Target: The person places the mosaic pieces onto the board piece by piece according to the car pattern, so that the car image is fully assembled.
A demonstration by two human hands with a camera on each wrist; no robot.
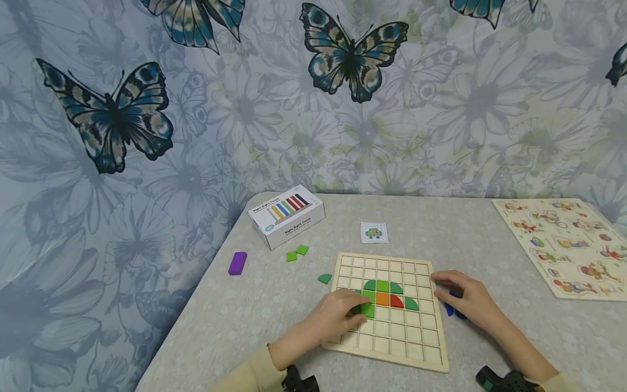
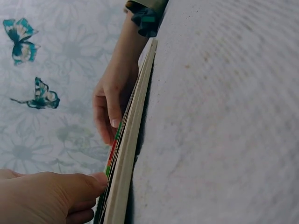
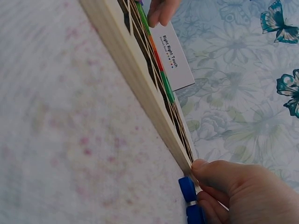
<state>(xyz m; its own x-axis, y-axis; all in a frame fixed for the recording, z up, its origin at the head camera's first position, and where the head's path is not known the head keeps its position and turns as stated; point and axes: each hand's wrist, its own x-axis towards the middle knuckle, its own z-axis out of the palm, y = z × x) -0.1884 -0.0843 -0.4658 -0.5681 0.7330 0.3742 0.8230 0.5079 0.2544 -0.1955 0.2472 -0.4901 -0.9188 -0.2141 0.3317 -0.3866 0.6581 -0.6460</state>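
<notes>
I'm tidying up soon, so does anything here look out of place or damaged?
Nothing looks damaged. One dark-green rounded tile lies loose left of the square wooden grid board, slightly odd since similar tiles sit in its cells.

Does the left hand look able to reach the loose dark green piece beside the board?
Probably yes: the dark green piece lies close beyond the left hand, and nothing visible stands between them.

in the head view, the left hand [image 1: 333, 313] hides cells of the gridded wooden board [image 1: 411, 332]; the right hand [image 1: 465, 296] partly covers blue pieces [image 1: 448, 310]; the illustrated sheet [image 1: 568, 247] is cut off.
</notes>
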